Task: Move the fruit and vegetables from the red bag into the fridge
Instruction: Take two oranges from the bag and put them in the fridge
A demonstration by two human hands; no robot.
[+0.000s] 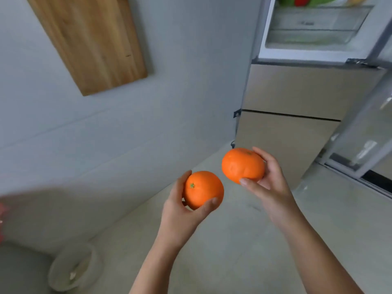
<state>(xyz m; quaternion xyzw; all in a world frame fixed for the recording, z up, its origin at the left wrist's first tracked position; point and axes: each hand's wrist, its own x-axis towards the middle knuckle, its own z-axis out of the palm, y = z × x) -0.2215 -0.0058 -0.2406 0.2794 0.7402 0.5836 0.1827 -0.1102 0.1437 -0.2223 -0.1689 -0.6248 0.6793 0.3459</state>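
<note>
Two oranges up, one in each hand!

Left hand (182, 211) wraps the near orange (202, 189), stem facing the camera; right hand (268, 179) clasps the second orange (242, 165) just beyond it, the two fruits close but apart. Fridge (297, 98) stands far right, door open (red and green produce already inside up top). A red blur (1, 211) shows at the left edge.

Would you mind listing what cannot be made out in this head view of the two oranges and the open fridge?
- Red bag: only a blurred red sliver, cut off by the left edge.
- Produce in the fridge: red and green shapes, cut by the top edge and blurred.
- Fridge door shelves: contents blurred behind glare.
- White bin: contents too blurred to name.
- Undersides of the oranges: covered by the left hand and right hand.
</note>
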